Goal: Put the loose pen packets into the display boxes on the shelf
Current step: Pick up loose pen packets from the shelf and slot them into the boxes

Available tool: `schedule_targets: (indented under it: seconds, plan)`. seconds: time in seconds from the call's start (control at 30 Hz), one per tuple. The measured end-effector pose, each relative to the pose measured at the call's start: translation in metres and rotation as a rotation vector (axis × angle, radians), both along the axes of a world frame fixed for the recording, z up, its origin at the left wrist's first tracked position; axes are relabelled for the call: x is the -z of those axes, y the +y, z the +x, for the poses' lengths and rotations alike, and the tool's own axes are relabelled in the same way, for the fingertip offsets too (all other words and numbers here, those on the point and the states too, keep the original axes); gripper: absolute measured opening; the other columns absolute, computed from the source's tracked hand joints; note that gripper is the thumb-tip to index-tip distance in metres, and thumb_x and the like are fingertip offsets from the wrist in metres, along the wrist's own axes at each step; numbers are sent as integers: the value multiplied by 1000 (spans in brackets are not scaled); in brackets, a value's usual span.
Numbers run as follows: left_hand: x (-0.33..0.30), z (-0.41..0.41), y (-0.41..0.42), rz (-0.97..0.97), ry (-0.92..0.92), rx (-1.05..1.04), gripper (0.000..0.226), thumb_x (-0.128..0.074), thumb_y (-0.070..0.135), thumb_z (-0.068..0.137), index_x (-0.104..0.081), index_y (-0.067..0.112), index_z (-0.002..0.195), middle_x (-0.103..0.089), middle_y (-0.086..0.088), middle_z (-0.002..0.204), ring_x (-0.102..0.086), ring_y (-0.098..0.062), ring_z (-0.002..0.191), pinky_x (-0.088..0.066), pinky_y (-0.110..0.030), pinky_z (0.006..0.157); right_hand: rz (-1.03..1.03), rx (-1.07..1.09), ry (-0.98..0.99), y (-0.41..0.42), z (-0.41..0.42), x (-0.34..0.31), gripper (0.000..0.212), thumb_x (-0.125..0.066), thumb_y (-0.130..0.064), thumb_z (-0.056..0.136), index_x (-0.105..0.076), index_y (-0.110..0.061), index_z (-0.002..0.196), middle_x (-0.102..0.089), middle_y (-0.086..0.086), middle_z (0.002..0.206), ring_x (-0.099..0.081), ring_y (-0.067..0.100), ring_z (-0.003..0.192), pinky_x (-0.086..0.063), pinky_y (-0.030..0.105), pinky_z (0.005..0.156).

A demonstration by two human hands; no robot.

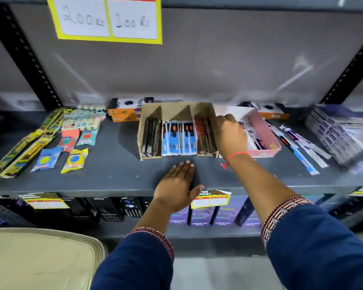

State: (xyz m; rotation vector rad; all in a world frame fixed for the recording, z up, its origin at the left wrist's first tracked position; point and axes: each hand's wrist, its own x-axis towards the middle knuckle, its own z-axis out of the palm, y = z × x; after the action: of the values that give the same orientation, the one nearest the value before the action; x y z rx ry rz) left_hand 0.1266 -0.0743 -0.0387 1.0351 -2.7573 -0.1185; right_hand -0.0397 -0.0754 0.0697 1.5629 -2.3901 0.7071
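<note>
A brown cardboard display box (177, 110) stands mid-shelf with three compartments: dark packets on the left, blue pen packets (179, 140) in the middle, red-brown packets (205, 137) on the right. Beside it to the right lies a pink display box (264, 132) holding white and blue pen packets. Several loose pen packets (302, 147) lie on the shelf right of the pink box. My right hand (231, 135) reaches between the two boxes, fingers curled at the brown box's right wall; whether it holds a packet is hidden. My left hand (177, 184) rests flat on the grey shelf (113, 176) near its front edge.
Eraser and stationery packets (73, 158) and long yellow packs (27, 147) cover the shelf's left part. Orange boxes (124, 114) stand behind the brown box. A stack of white-blue packs (340, 135) fills the far right. Black uprights frame both sides; a lower shelf holds boxes.
</note>
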Motion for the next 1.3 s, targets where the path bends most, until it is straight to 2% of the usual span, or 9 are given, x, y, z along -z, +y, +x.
schedule_targets:
  seconds: [0.1,0.27,0.5,0.67,0.77,0.93,1.07,1.23,1.3]
  plan:
    - [-2,-32,11,7,19,41,64,-27,50,96,-22,8,144,-24,-10,152,-17,-22,139,-5,-30,112,-18,73,53,24,-37,11,45,-45,2,78,-62,-9,118,-61,19,116,-60,39,101,-48,42,76]
    - [-4,-76,24,-6,18,77,58,-29,45,98,-24,9,143,-25,-9,152,-18,-22,139,-7,-31,112,-18,326,-93,63,-97,21,45,-47,0,76,-63,-10,117,-60,19,119,-54,39,108,-46,44,82]
    - [-1,-105,26,-33,-11,47,60,-25,48,97,-23,12,144,-24,-6,152,-18,-19,139,-11,-30,112,297,466,-313,76,-164,27,41,-41,-7,89,-44,0,130,-43,26,136,-39,43,127,-38,48,102]
    - [1,-107,26,-36,0,-1,60,-28,48,96,-24,12,144,-25,-5,152,-19,-18,139,-7,-28,112,436,455,-394,70,-204,33,42,-40,-6,90,-45,3,131,-47,26,136,-44,41,128,-39,45,103]
    - [0,-108,29,-59,3,-11,58,-34,44,96,-28,11,143,-30,-7,150,-23,-19,138,-11,-29,113,479,399,-458,64,-222,32,39,-53,-1,83,-55,7,122,-60,26,125,-55,38,119,-46,41,96]
    - [-4,-108,30,-70,-10,-20,57,-33,43,97,-26,12,144,-26,-5,151,-20,-18,139,-6,-27,112,512,341,-586,60,-241,26,42,-65,-1,76,-61,7,117,-63,25,122,-62,33,105,-47,32,83]
    - [-4,-108,30,-77,-36,-25,57,-28,44,97,-21,15,145,-21,-2,153,-15,-15,140,-1,-23,110,448,347,-742,61,-247,32,47,-69,-3,75,-58,9,120,-62,24,119,-59,34,109,-47,34,90]
    - [-4,-108,30,-43,-44,-42,57,-26,46,97,-19,17,146,-19,0,154,-13,-14,140,-3,-25,112,177,279,-1002,65,-238,22,12,-71,-1,75,-61,2,82,-51,14,75,-50,23,64,-40,24,61]
    - [-4,-107,29,-36,-46,-41,58,-25,47,97,-18,16,146,-18,-1,154,-12,-14,140,-3,-25,112,61,241,-1087,68,-227,15,25,-66,2,79,-51,-4,59,-46,9,52,-47,15,35,-34,16,38]
